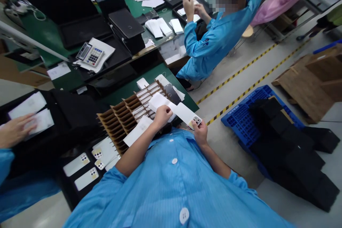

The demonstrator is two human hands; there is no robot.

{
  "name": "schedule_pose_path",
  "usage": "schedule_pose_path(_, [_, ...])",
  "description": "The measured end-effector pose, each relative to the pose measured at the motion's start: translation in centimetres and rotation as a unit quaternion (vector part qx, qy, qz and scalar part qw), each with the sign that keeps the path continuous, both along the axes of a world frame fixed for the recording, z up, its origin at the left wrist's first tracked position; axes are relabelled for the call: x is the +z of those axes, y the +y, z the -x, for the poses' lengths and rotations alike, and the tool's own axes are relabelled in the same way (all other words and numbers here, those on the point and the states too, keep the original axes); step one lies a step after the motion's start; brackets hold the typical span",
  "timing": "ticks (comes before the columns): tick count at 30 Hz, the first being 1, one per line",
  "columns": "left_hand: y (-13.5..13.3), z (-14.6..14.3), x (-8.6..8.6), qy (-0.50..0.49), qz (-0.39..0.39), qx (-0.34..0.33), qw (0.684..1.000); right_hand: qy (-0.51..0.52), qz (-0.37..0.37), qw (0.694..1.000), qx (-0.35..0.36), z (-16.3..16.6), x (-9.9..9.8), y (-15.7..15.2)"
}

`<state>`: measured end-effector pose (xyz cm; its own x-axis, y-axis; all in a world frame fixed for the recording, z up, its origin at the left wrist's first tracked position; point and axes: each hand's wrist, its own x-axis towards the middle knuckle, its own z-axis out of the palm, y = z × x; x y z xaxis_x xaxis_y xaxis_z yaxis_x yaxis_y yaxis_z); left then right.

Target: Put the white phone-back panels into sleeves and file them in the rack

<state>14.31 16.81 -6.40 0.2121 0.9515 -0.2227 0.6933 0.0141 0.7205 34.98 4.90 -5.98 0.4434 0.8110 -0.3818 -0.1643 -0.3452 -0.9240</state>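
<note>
My right hand (200, 132) pinches the lower corner of a white phone back panel (184, 113), which has a camera cluster at that end. The panel is tilted above the near edge of the bench. Just left of it, my left hand (162, 115) is closed, its curled fingers at a white sheet (160, 102) that lies over a divided cardboard box (125, 114). White pieces stand in the far slots of that box; its near-left slots show brown dividers. Another white sheet (139, 130) lies across the box under my left forearm.
Several white phone panels (87, 179) lie on a black tray at the left. Beside it a co-worker's hand (17, 130) rests on white sheets. Across the bench are a calculator (92, 55) and another co-worker in blue (213, 46). A blue pallet (240, 123) with black boxes stands right.
</note>
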Motion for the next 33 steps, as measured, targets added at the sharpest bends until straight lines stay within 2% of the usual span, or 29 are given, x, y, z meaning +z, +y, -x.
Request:
schedule_pose_path(6, [-0.6, -1.1, -0.2, 0.113, -0.035, -0.141, 0.983, -0.040, -0.004, 0.999, -0.024, -0.2, -0.9, -0.8])
schedule_pose_path(10, [-0.6, -1.4, -0.2, 0.140, -0.031, -0.166, 0.976, -0.034, 0.005, 0.999, -0.020, 0.1, -0.7, -1.2])
schedule_pose_path(14, [-0.3, -0.6, -0.2, 0.103, -0.020, -0.123, 0.987, 0.005, 0.011, 1.000, -0.028, 0.9, -0.2, -1.5])
schedule_pose_path(21, [-0.6, 0.4, -0.1, -0.025, -0.004, 0.036, 0.999, 0.007, 0.006, 1.000, -0.028, 1.8, 0.2, -1.9])
schedule_pose_path(24, [-1.1, 0.2, 0.4, -0.028, -0.022, 0.053, 0.998, 0.016, 0.000, 1.000, -0.010, 2.0, 0.3, -1.8])
schedule_pose_path(26, [-1.5, 0.0, 0.9, -0.008, -0.051, 0.025, 0.998, 0.024, -0.001, 1.000, 0.007, 2.2, 0.2, -1.6])
schedule_pose_path(30, [-2.4, -0.8, 1.7, 0.080, -0.119, -0.080, 0.986, 0.076, 0.008, 0.997, 0.019, 3.1, -0.5, -0.6])
schedule_pose_path(33, [-2.7, -1.1, 2.1, 0.120, -0.134, -0.117, 0.977, 0.140, 0.016, 0.989, 0.042, 3.9, -1.3, 0.5])
